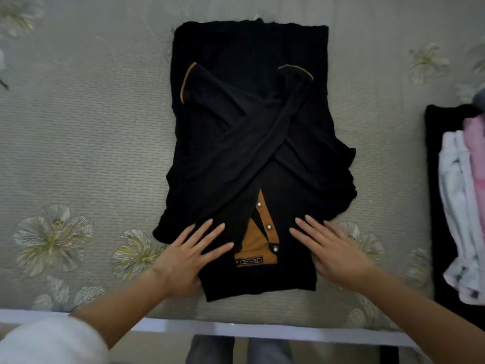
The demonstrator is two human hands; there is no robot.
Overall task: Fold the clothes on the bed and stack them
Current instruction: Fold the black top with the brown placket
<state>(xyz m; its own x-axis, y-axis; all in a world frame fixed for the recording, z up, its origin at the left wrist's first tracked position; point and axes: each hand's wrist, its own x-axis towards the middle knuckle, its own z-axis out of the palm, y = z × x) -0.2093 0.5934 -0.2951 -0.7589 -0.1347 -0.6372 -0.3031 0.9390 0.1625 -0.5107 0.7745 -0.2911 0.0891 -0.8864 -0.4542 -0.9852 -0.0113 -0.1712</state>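
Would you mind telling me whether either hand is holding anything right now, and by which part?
Nothing is held. The left hand and right hand lie flat and open on the black shirt, either side of its collar.

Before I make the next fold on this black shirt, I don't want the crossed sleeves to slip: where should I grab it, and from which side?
Probably the collar end of the black shirt, the edge nearest you, pinched at both corners where the left hand and right hand lie flat. Come from your side and lift toward the far hem: the sleeves cross mid-body, so that fold traps them inside.
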